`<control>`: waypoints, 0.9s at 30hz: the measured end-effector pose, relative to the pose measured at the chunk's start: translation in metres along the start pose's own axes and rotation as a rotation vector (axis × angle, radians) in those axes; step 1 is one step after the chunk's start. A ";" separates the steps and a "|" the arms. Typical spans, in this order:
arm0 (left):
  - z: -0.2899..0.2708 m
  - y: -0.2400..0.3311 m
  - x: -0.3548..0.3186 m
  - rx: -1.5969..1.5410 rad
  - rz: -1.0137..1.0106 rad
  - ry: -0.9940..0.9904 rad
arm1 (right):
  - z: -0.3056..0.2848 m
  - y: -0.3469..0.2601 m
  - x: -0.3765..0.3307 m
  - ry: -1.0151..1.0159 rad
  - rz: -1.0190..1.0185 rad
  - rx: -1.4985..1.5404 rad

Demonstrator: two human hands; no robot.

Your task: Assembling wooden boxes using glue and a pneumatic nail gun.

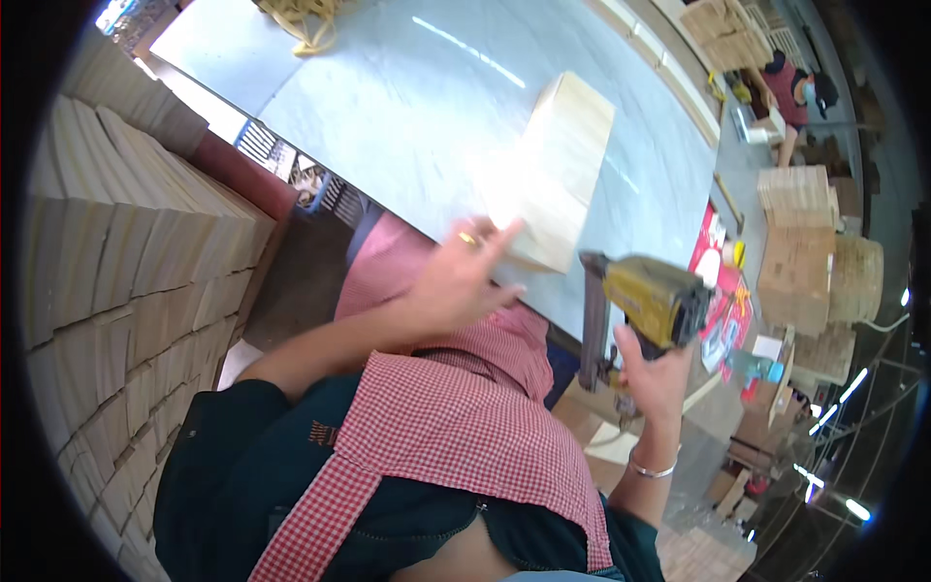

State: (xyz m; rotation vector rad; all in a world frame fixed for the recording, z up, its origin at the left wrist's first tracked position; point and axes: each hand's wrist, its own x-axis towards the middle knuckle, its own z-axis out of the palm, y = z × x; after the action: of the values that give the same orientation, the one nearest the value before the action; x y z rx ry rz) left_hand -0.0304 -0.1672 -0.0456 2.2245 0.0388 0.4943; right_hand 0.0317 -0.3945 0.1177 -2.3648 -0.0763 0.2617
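A long pale wooden box (572,145) lies on the grey-white tabletop (388,107), its near end close to the table's front edge. My left hand (467,272) is at the box's near left corner, fingers apart and somewhat blurred, with a ring on one finger. Whether the fingertips touch the wood I cannot tell. To the right of the box, my right hand (659,378) is wrapped round the handle of a yellow and black nail gun (652,296). The gun is held just off the table's front edge, apart from the box.
Tall stacks of wooden boards (126,242) stand close on my left. Yellowish straps (301,19) lie at the table's far left. A bottle (754,367) and a red cloth-like heap (722,301) are at right. Beyond cartons (795,272), another person (790,92) works.
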 end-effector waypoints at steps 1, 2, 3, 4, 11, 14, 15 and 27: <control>0.008 -0.001 0.005 0.017 -0.001 0.020 | -0.005 0.006 -0.005 -0.009 -0.024 0.007; 0.013 0.000 0.011 -0.198 -0.016 -0.056 | -0.011 0.011 -0.011 0.006 0.038 -0.017; 0.018 0.001 0.017 -0.413 -0.031 -0.136 | -0.013 0.013 -0.013 0.022 0.103 -0.040; 0.023 -0.003 0.031 -0.436 -0.070 -0.125 | -0.013 0.016 -0.013 0.022 0.095 -0.027; 0.041 -0.107 0.239 0.262 0.175 0.296 | 0.007 0.056 -0.036 0.019 0.021 0.003; 0.067 -0.104 0.238 0.242 0.080 0.010 | 0.028 0.058 -0.034 0.050 0.075 0.168; 0.072 -0.101 0.237 0.241 0.076 -0.003 | 0.031 0.059 -0.034 0.059 0.037 0.142; 0.061 -0.084 0.224 0.297 0.001 0.001 | 0.053 0.055 -0.038 0.097 -0.182 0.106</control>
State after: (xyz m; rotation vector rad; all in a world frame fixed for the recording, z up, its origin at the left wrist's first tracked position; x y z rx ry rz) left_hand 0.2095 -0.1143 -0.0675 2.5145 0.1187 0.5179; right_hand -0.0181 -0.4038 0.0486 -2.2444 -0.2247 0.0612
